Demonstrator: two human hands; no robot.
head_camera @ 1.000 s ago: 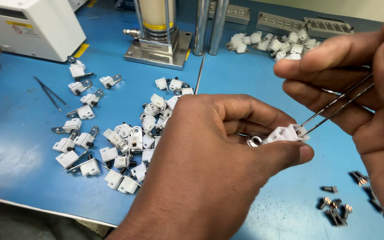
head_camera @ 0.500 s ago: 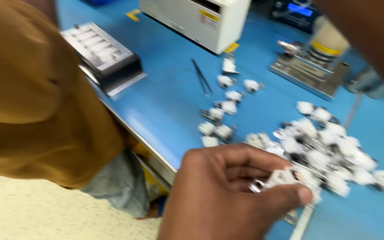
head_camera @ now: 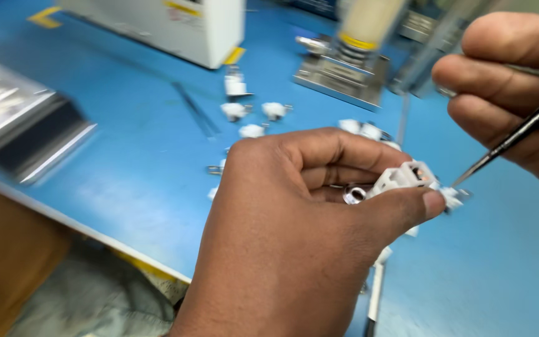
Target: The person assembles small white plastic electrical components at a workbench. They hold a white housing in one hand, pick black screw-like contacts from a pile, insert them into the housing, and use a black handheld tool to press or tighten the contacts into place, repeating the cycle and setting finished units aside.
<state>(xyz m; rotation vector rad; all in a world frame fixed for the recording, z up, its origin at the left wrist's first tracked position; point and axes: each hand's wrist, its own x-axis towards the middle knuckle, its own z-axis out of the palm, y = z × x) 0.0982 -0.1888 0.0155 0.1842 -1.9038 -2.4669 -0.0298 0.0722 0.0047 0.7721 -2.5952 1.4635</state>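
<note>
Blue bench behind (head_camera: 126,187), your left hand (head_camera: 294,249) pinched the white connector (head_camera: 407,178) while your right hand (head_camera: 519,93) gripped tweezers (head_camera: 519,134) at its end, mid-insertion, I judged; steady aim was needed next.

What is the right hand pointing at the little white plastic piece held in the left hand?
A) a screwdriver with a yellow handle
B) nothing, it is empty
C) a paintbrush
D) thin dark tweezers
D: the right hand grips thin dark tweezers, whose tip meets the small white plastic part pinched between the left hand's thumb and fingers.
</note>
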